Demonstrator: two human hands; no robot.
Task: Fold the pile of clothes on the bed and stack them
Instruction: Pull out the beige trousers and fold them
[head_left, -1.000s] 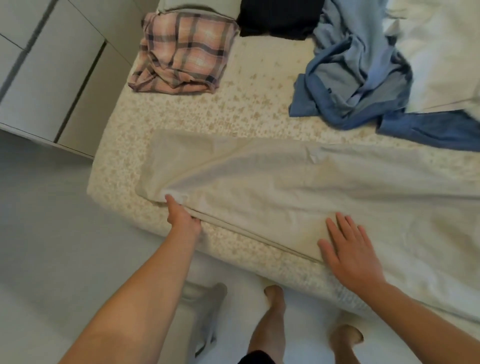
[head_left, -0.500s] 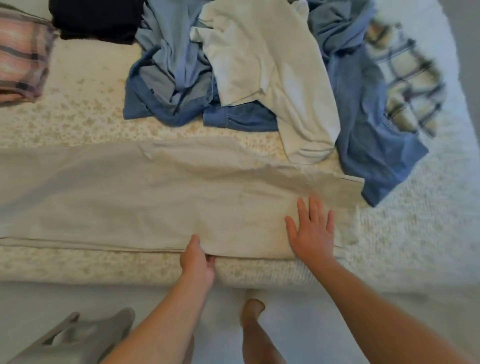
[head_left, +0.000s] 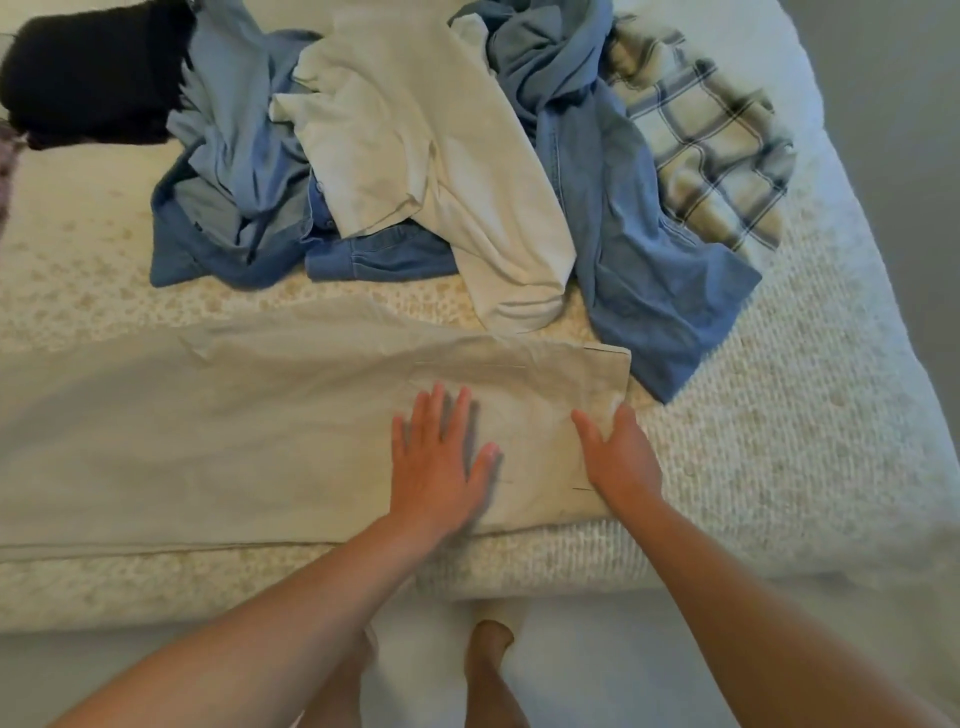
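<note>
- Two hands on long, smooth beige trousers (head_left: 234, 441) spread along the bed's (head_left: 779, 467) nubby near edge.
- Left hand (head_left: 436, 462) flat, fingers spread.
- Right hand (head_left: 618, 457) pinches the hem corner.
- Crumpled denim-and-cream pile (head_left: 415, 156) behind.

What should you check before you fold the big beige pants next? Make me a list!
1. Beige pants spread flat on the bed: ok, only small wrinkles.
2. Left hand flat on the pants: ok.
3. Right hand at the pants' end: ok, though its fingers are hidden, so grip cannot tell.
4. White shirt off the pants: not ok, its sleeve reaches their far edge.
5. Blue denim shirt off the pants: cannot tell, it lies right beside the corner.
</note>
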